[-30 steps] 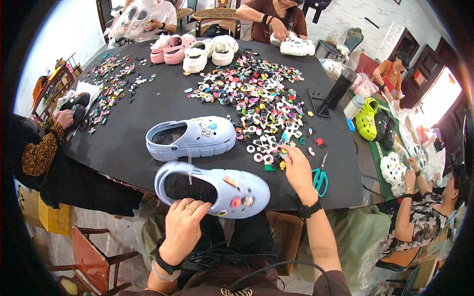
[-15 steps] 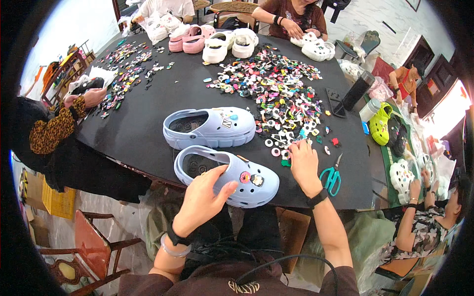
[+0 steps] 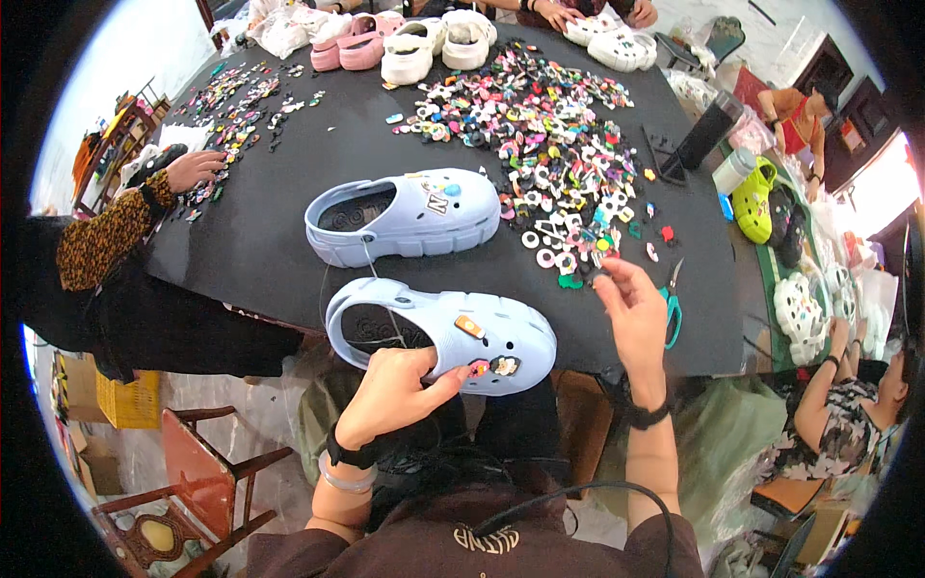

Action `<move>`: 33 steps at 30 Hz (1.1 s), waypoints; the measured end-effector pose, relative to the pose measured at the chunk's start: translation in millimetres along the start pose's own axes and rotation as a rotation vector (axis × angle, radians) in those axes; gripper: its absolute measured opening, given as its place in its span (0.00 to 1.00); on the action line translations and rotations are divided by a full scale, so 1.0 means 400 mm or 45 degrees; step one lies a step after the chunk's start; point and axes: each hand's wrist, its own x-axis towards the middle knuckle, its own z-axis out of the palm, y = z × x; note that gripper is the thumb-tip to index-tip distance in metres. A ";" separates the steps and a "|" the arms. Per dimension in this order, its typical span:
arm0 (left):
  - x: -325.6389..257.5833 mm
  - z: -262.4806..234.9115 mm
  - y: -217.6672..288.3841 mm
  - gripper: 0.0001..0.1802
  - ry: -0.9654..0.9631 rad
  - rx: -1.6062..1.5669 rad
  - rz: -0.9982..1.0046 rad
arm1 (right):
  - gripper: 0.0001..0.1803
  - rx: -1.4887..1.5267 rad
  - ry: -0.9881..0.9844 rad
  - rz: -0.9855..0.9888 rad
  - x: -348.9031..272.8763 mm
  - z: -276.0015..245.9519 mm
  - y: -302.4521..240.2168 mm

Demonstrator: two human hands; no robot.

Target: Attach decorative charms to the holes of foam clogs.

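My left hand (image 3: pixel 397 393) grips a light blue clog (image 3: pixel 515 323) at the table's near edge, its fingers inside the foot opening and the thumb outside on the upper. That clog carries an orange-brown charm (image 3: pixel 469 327), a pink one and a black-and-white one. Behind it lies the matching clog (image 3: pixel 462 223), with a letter-shaped charm and a blue charm on top; a thin clear cord links the pair. Raised just in front of the charm pile (image 3: pixel 568 164), my right hand (image 3: pixel 634 306) pinches a small dark charm between thumb and fingertips; its shape is unclear.
Teal-handled scissors (image 3: pixel 673 318) lie right of my right hand. Pink clogs (image 3: pixel 361 43) and white clogs (image 3: pixel 414 58) line the far edge. A black tumbler (image 3: pixel 706 130) stands at the right beside a phone-like black stand (image 3: pixel 662 154). At the left, a co-worker's hand (image 3: pixel 198 170) touches scattered charms.
My right hand has lifted from the pile's near edge toward me, with a small charm pinched. My left fingers have slid into the near clog, which is now tilted. The co-worker's left-side hand reaches the charms.
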 end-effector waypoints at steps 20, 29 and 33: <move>0.070 0.014 0.025 0.17 0.107 -0.206 -0.103 | 0.15 0.135 0.000 -0.063 -0.280 0.113 -0.065; 0.086 -0.008 0.035 0.14 -0.013 -0.371 -0.146 | 0.18 -0.271 0.162 -0.689 -0.243 0.204 -0.059; 0.091 -0.004 0.015 0.17 -0.068 -0.326 -0.074 | 0.19 -0.311 0.160 -0.677 -0.252 0.222 -0.049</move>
